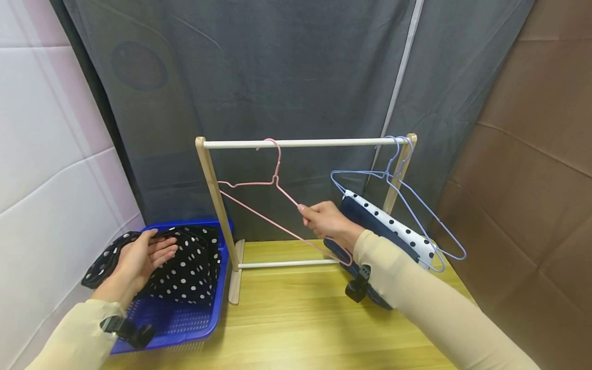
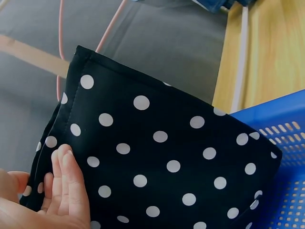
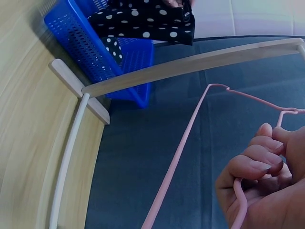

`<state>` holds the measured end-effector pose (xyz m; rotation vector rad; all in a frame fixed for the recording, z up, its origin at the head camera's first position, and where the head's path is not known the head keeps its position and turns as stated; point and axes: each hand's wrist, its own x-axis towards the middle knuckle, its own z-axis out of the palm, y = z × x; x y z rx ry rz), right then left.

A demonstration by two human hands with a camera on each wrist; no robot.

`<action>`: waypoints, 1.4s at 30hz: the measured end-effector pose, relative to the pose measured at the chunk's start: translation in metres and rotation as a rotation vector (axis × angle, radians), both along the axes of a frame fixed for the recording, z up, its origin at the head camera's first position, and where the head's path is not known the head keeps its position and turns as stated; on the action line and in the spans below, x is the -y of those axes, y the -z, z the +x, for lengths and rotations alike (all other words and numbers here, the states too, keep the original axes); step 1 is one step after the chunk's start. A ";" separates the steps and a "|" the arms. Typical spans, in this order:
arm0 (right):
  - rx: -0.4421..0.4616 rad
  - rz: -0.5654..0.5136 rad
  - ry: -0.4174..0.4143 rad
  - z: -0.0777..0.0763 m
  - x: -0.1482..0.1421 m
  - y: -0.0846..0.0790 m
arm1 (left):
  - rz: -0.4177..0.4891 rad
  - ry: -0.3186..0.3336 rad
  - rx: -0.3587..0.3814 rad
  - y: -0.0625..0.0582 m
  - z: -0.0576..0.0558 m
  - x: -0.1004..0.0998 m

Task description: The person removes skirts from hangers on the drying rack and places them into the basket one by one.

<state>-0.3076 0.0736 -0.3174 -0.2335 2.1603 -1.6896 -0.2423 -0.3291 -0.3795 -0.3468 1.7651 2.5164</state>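
Note:
My right hand [image 1: 330, 223] grips one sloping arm of a pink hanger [image 1: 250, 183], its fingers curled round the rod in the right wrist view. The hanger's hook is at the rack's white top bar [image 1: 324, 143]. To the left, my left hand [image 1: 141, 259] pinches a black cloth with white polka dots [image 2: 143, 138] near one edge, thumb on one side and nearly straight fingers on the other. This cloth hangs over a blue plastic basket [image 1: 173, 336]; whether it is a skirt, trousers or something else I cannot tell.
Two blue hangers [image 1: 418, 200] hang at the rack's right end. A folded navy garment [image 1: 376, 226] and a white dotted one [image 1: 393, 221] hang there. The rack's wooden left post [image 1: 215, 205] stands between basket and pink hanger. Grey curtain [image 1: 296, 67] hangs behind.

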 end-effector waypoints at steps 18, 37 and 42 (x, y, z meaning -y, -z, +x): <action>-0.020 0.012 -0.005 0.000 0.000 0.001 | 0.059 -0.040 0.048 0.002 -0.021 0.007; -0.029 0.042 -0.006 -0.001 0.000 0.002 | -0.167 0.079 0.076 0.020 -0.037 0.020; -0.026 0.041 -0.001 0.000 0.001 0.002 | -0.506 0.138 0.079 0.027 -0.038 0.019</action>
